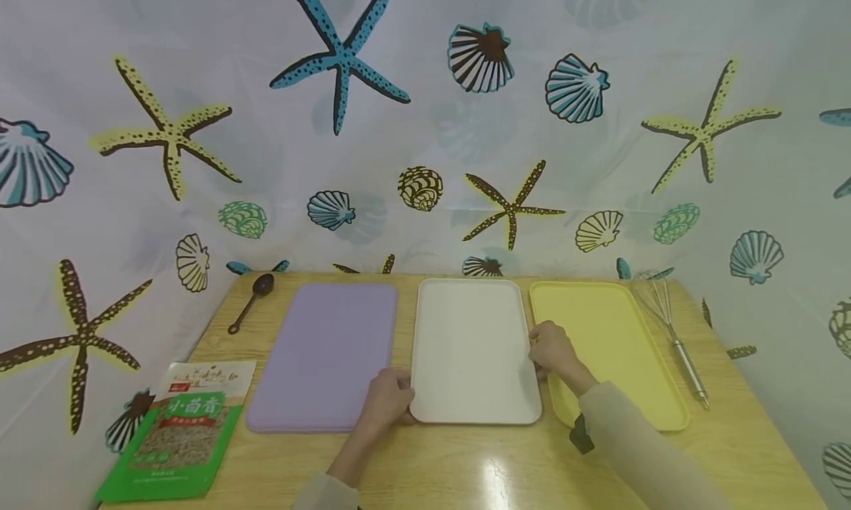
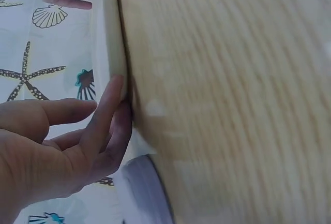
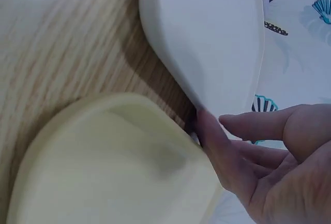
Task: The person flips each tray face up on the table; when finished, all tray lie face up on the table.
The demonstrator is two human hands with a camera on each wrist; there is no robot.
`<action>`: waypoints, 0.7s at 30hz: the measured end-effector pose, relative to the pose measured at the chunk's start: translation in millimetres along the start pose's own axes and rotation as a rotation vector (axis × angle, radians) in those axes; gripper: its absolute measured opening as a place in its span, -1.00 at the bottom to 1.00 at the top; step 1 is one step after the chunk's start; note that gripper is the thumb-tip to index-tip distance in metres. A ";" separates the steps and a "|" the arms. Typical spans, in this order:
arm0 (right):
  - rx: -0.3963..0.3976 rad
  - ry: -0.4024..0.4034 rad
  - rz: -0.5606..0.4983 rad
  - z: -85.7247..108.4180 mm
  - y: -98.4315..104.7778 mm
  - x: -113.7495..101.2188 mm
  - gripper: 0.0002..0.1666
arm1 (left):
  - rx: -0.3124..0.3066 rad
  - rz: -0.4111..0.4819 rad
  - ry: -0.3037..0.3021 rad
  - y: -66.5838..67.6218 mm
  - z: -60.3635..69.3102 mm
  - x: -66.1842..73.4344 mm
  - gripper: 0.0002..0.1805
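A white tray (image 1: 475,347) lies in the middle of the wooden table in the head view. My left hand (image 1: 388,398) touches its left edge near the front corner. In the left wrist view, that hand's fingers (image 2: 115,92) rest against the tray's outer wall, and the thumb is apart from them. My right hand (image 1: 553,347) touches the tray's right edge, over the left rim of a yellow tray (image 1: 608,347). In the right wrist view its index fingertip meets the white rim, with the thumb held off. Left of the white tray lies a purple tray (image 1: 332,347).
A dark spoon (image 1: 254,300) lies at the back left of the table (image 1: 459,466). In front of it is a green-and-white seasoning packet (image 1: 182,425). A wire whisk (image 1: 671,332) lies along the yellow tray's right side. A curtain (image 1: 412,126) patterned with starfish and shells hangs behind.
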State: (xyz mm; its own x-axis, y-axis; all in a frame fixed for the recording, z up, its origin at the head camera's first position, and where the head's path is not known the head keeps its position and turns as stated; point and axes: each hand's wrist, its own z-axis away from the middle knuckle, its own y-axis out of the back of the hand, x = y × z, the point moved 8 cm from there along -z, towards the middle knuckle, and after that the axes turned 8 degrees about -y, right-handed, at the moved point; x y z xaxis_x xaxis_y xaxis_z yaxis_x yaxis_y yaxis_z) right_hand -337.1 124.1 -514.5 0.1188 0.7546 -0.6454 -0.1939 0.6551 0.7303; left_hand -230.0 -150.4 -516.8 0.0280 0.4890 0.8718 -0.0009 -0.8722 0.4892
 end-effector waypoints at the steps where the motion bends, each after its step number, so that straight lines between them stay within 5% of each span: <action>1: 0.024 0.016 0.052 2.4 1.7 -2.3 -0.50 | 0.000 -0.022 -0.001 -0.1 0.0 0.1 -0.80; 5: 0.156 0.100 0.253 14.2 10.1 -21.7 -0.62 | 0.007 -0.159 -0.005 9.4 0.8 -0.7 -0.69; 8: 0.197 0.138 0.283 21.8 11.0 -40.0 -0.65 | 0.020 -0.208 -0.019 26.2 3.5 -0.5 -0.58; 14: 0.169 0.226 0.266 29.3 -11.2 -74.6 -0.67 | 0.018 -0.256 -0.082 68.6 7.3 -6.1 -0.57; 21: 0.082 0.330 0.271 40.1 -56.4 -118.1 -0.58 | -0.038 -0.441 -0.208 120.2 6.5 -39.0 -0.53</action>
State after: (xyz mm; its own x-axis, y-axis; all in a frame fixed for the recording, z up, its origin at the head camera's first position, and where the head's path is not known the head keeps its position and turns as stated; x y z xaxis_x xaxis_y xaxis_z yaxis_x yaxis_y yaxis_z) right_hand -301.2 -0.4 -470.5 -0.2457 0.8558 -0.4552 -0.0956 0.4459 0.8900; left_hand -224.8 -274.4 -492.1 0.2331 0.7953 0.5596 0.0194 -0.5791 0.8150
